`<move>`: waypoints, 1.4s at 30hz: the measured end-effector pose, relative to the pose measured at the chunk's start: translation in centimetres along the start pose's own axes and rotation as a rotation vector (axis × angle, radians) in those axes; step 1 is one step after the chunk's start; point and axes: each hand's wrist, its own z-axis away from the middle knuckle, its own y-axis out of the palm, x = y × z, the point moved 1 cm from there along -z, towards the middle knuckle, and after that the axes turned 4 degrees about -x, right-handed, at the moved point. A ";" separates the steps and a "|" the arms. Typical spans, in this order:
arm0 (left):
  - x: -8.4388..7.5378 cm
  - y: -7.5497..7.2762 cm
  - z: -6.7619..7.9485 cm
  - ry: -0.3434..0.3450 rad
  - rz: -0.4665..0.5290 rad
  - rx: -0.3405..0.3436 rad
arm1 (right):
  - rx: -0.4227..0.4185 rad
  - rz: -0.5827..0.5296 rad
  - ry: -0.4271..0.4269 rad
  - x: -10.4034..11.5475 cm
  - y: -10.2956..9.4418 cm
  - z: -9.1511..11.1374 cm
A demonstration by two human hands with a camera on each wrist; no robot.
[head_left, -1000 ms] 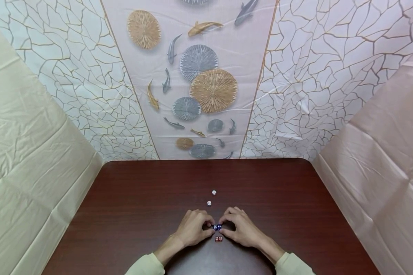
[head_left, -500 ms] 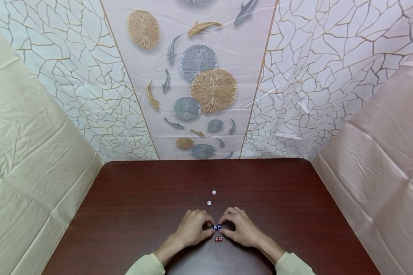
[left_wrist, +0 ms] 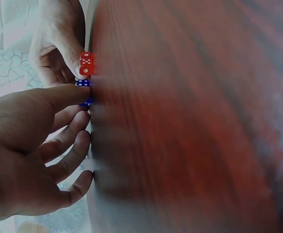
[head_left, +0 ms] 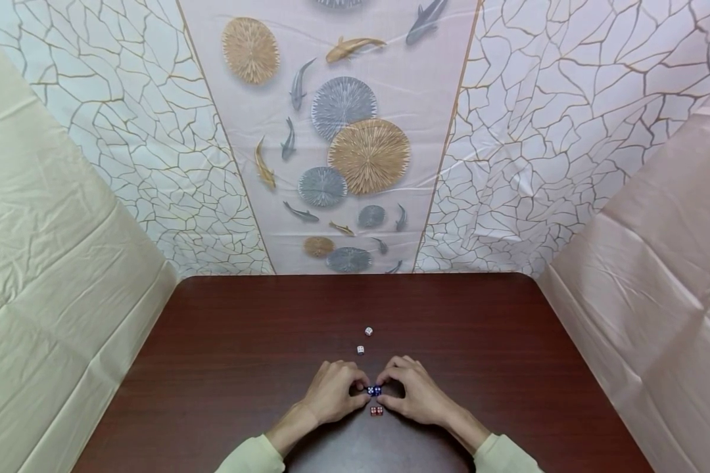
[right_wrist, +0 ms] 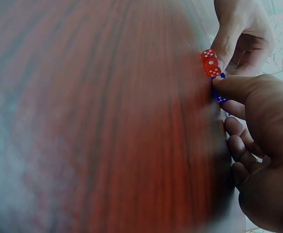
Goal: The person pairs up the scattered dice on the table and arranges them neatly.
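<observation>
Two blue dice (head_left: 374, 391) sit side by side, touching, on the table between my hands. My left hand (head_left: 331, 391) pinches the left one between thumb and index finger. From the other side, the thumb and index finger of my right hand (head_left: 419, 393) pinch the right one. In the left wrist view, my left thumb covers part of a blue die (left_wrist: 83, 83). Just nearer to me lies a pair of red dice (head_left: 377, 411), also side by side; neither hand touches them in the head view.
Beyond the hands are two separate white dice, one nearer (head_left: 360, 350) and one farther (head_left: 369, 332). The dark reddish-brown wooden table (head_left: 225, 348) meets a patterned cloth backdrop (head_left: 384, 217) at its far edge. Pale cloth (head_left: 639, 263) hangs along both sides.
</observation>
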 end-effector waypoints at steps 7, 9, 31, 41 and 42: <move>-0.1 -0.2 0.1 0.009 0.007 -0.017 | 0.014 -0.036 0.017 0.1 -0.3 -0.1; -0.1 -0.3 0.1 0.013 0.005 -0.019 | 0.024 -0.046 0.022 0.0 -0.4 -0.2; -0.1 0.0 0.1 -0.002 0.014 -0.005 | -0.006 -0.097 0.127 -3.1 -1.7 -3.6; -0.1 -0.1 0.2 -0.004 0.022 -0.004 | -0.032 -0.107 0.177 -4.6 -1.2 -6.2; 0.0 -0.2 0.2 -0.008 0.021 -0.002 | -0.029 -0.105 0.181 -4.7 -1.1 -6.5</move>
